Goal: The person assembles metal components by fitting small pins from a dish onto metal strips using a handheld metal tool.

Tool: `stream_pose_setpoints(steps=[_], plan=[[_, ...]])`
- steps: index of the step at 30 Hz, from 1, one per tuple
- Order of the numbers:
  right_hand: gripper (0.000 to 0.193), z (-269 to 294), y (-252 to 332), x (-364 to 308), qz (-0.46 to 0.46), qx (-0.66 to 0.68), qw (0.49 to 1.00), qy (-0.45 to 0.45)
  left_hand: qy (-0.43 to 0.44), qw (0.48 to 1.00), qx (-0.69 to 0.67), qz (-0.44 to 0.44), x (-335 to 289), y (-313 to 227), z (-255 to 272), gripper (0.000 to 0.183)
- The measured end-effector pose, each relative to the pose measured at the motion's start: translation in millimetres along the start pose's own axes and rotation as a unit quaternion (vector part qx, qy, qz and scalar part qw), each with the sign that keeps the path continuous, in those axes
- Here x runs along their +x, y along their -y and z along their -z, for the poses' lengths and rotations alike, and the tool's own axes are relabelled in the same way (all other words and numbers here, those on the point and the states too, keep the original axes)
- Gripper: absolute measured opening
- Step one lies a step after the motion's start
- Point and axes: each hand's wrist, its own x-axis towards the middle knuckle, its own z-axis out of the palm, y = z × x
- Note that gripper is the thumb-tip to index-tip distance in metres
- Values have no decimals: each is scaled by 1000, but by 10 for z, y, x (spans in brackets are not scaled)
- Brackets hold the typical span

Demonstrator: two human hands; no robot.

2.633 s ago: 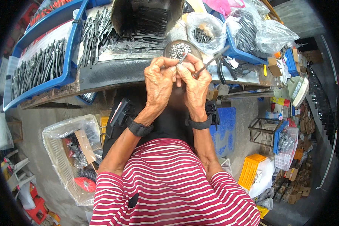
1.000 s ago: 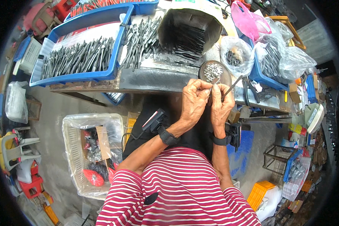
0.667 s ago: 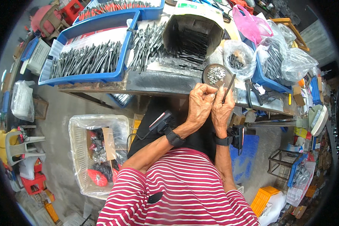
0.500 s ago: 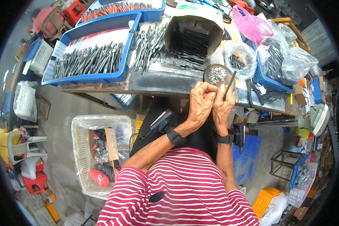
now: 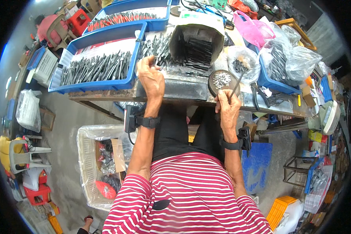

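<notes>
Since pinching likely steadies the rod [image 5: 237, 83], your right hand [image 5: 229, 107] clamps it beside the dish [image 5: 211, 83] near the table's [image 5: 105, 94] front edge, while your left hand [image 5: 151, 78], grip unclear, is by loose sticks [image 5: 162, 47].

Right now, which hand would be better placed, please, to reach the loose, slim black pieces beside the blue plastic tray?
Probably the left hand: it is near those loose pieces, while the right hand holds a thin dark rod.

Crimson with white stripes colours the shirt [image 5: 195, 187], set off by black trousers [image 5: 171, 134] and black wrist straps [image 5: 149, 122]. The slim rod [image 5: 238, 83] is dark, the small pieces [image 5: 222, 79] silvery white, the trays [image 5: 99, 86] blue, the plastic bag [image 5: 253, 31] bright pink.
</notes>
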Motion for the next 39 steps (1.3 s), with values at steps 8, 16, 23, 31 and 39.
stream_pose_setpoints(steps=[8, 16, 23, 31, 39], plan=[[18, -12, 0, -30, -32, 18, 999, 27, -8, 969, 217, -121, 195, 252, -50, 43], [16, 45, -25, -29, -49, 15, 998, 28, 36, 936, 327, -126, 230, 440, -46, 39], [16, 117, -12, -17, -66, 23, 997, 15, 78, 939, 253, -221, -21, 171, -129, 35], [12, 291, -32, 68, -38, -52, 997, -33, 254, 922, 212, -202, -152, 240, -483, 22], [17, 410, -19, 135, 122, -351, 928, -2, 262, 915, 239, -191, -199, 262, -549, 15]])
